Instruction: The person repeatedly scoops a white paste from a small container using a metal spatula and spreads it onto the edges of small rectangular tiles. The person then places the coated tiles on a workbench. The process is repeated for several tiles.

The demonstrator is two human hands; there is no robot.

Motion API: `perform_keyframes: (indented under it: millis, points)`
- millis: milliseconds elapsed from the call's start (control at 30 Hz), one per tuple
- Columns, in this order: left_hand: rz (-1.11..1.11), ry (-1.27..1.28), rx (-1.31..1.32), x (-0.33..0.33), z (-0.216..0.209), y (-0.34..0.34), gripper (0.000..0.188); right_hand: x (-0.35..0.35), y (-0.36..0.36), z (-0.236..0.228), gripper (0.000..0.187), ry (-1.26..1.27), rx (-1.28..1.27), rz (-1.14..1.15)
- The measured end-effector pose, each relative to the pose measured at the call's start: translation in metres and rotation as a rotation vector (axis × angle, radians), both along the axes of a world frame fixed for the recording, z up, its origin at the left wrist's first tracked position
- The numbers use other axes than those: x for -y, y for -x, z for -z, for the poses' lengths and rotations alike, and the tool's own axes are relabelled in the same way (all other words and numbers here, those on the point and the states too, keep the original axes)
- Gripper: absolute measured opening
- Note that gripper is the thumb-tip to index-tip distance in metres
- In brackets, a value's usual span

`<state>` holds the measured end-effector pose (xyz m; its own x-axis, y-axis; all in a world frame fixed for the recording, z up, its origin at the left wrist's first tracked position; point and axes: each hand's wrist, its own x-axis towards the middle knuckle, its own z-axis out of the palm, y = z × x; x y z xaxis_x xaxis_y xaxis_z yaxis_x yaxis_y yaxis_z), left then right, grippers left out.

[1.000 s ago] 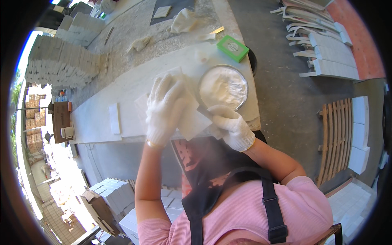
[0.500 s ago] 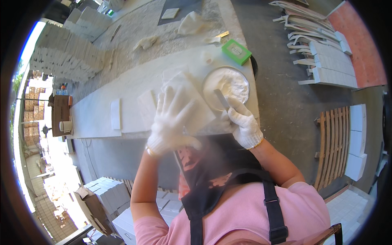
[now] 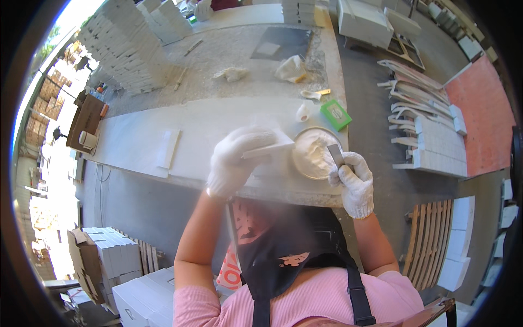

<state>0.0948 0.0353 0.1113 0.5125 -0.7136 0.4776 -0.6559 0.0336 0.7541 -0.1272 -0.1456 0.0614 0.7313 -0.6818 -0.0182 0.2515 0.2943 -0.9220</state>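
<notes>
Two hands (image 3: pixel 237 161) (image 3: pixel 357 182), one scraper (image 3: pixel 336 155), one bowl (image 3: pixel 295 157)

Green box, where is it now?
The green box is right of centre in the head view, on the table by its edge, beyond the bowl of white powder.

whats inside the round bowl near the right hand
White powder, unevenly heaped. It covers the bottom of the bowl; the blade in the right hand hides some powder.

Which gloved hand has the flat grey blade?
The right hand: its fingers grip the flat grey blade, which points up toward the white powder. The left hand holds a white rectangular slab instead.
</notes>
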Motion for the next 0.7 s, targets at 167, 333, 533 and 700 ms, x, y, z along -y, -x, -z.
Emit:
perform_keyframes:
  millis: [167,333,533,700]
  points:
    - [0.172,-0.085,-0.595,-0.011,-0.027,-0.007,0.035,0.015,-0.017,-0.045,0.026,0.317,0.042,-0.042]
    - [0.191,-0.049,-0.674,-0.004,-0.018,-0.009,0.037,0.027,-0.045,-0.098,0.022,0.605,-0.035,-0.288]
    - [0.175,-0.102,-0.636,-0.003,-0.029,-0.012,0.033,0.029,-0.108,-0.128,0.022,0.902,0.046,-0.652]
    - [0.070,-0.213,-0.716,-0.001,-0.045,-0.004,0.026,0.028,-0.118,-0.140,0.024,1.001,0.035,-0.716]
